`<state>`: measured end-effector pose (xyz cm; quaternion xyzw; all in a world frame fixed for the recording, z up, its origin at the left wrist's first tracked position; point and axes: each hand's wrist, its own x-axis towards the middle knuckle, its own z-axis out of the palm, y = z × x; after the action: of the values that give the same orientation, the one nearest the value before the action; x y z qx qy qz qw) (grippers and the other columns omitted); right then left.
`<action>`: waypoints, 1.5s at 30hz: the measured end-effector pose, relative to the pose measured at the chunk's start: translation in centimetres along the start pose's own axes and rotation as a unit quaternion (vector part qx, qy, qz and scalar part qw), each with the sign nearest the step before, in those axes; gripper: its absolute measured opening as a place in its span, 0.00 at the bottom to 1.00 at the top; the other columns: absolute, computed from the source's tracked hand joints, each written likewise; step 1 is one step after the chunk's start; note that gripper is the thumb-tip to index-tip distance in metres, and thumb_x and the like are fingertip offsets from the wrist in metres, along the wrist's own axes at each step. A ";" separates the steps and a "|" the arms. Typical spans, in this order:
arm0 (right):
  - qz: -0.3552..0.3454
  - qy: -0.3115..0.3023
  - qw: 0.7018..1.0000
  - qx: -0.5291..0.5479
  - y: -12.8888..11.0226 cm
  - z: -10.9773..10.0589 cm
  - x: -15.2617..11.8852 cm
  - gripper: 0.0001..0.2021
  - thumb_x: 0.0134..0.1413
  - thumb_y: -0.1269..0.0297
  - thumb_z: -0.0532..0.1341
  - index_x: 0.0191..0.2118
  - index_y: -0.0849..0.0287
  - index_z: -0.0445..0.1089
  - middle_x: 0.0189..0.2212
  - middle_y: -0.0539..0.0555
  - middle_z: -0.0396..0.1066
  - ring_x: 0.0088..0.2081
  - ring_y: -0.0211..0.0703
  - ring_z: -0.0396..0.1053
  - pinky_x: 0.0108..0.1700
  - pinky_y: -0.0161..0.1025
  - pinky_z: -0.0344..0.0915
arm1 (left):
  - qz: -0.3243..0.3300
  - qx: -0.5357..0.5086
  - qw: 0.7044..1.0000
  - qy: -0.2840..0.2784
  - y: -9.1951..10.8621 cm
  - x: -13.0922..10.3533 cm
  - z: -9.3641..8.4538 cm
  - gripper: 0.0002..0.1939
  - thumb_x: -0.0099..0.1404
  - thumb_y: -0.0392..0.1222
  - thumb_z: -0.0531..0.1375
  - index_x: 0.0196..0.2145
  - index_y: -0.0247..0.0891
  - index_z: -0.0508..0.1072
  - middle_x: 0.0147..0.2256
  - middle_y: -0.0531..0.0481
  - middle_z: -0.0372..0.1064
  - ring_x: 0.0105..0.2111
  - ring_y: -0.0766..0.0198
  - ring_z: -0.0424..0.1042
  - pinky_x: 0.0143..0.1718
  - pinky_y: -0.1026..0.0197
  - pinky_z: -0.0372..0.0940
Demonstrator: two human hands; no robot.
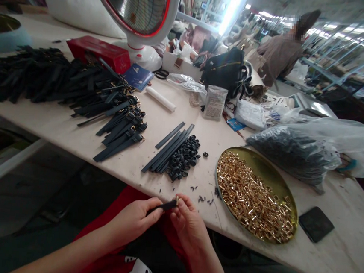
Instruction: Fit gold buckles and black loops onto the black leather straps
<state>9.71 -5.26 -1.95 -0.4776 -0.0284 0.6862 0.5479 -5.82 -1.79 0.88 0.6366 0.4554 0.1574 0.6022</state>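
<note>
Just off the table's near edge, my left hand (137, 216) is closed on a dark strap (165, 205), its thumb along the top. At the strap's end sits a small gold buckle (176, 201), pinched by the fingertips of my right hand (190, 227). The buckle is partly hidden by those fingers. On the table beyond lie several flat dark strips (166, 154), beside a heap of small black loops (183, 159). To the right, a round gold tray (265, 161) holds a mass of small gold metal buckle parts (253, 195).
A large pile of dark straps (55, 79) covers the left side. Behind it stand a red box (100, 53) and a fan (139, 8). Clear plastic bags (299, 148) and a black flat object (316, 224) lie right. A co-worker (278, 51) bends in the background.
</note>
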 end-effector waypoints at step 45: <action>-0.206 -0.035 0.904 -0.373 2.7 -1.7 -2.4 0.05 0.48 0.63 0.60 0.29 0.58 0.64 0.24 0.48 0.66 0.27 0.38 0.63 0.31 0.35 0.59 | -0.044 -0.034 0.998 0.039 -1.6 -1.6 3.4 0.13 0.61 0.46 0.49 0.23 0.37 0.62 0.21 0.57 0.60 0.23 0.68 0.59 0.25 0.66 0.53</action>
<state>8.77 -9.06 -2.86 -0.6063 -0.3994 0.5133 0.4577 -4.72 -5.39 -0.78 0.5886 0.5008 0.1708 0.6112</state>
